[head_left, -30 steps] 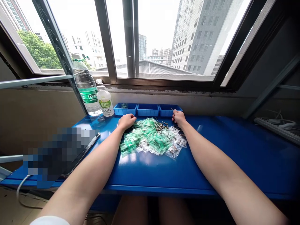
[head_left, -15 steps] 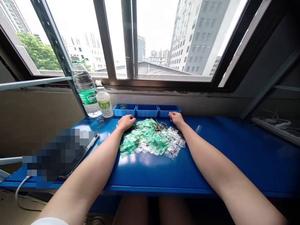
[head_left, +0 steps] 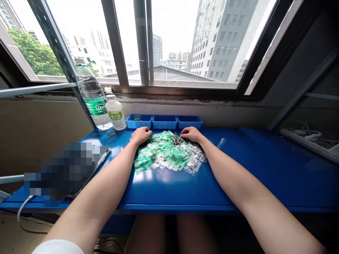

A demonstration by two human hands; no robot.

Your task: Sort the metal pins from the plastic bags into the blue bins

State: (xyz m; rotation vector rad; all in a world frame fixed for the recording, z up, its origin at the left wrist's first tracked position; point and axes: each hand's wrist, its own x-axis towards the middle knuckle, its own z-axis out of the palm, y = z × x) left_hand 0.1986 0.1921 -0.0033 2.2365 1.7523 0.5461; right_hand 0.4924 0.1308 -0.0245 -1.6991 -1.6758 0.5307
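A big messy pile sits on the blue surface (head_left: 164,190). It has lots of little green bags (head_left: 169,148) in it, and some clear bags (head_left: 194,164) at the side near the right arm. Many bags look like they have small thin things inside. At the back of the pile there are loose metal pins (head_left: 180,141), maybe screws, with no bag around them that I can see.

The right hand (head_left: 191,134) is at the back of the pile, right by the loose metal pins. Its grip is narrow, with the fingertips close together and pointing at the pins. I cannot tell if it has a pin in it. The left hand (head_left: 141,135) is at the other side of the pile, next to the green bags. Its fingers are curled in, so its grip looks small too, but I cannot tell if anything is inside.

Behind the pile, three blue boxes stand side by side in a row: a left box (head_left: 139,125), a middle box (head_left: 164,125) and a right box (head_left: 189,124). The left one has something small and greenish in it. Nearly all the bags and pins I can see are out in the pile, so it looks like only a little bit is in the boxes and lots is left outside them.

A white bottle (head_left: 116,113) stands just beside the left box, and a big water bottle (head_left: 91,98) is next to that.
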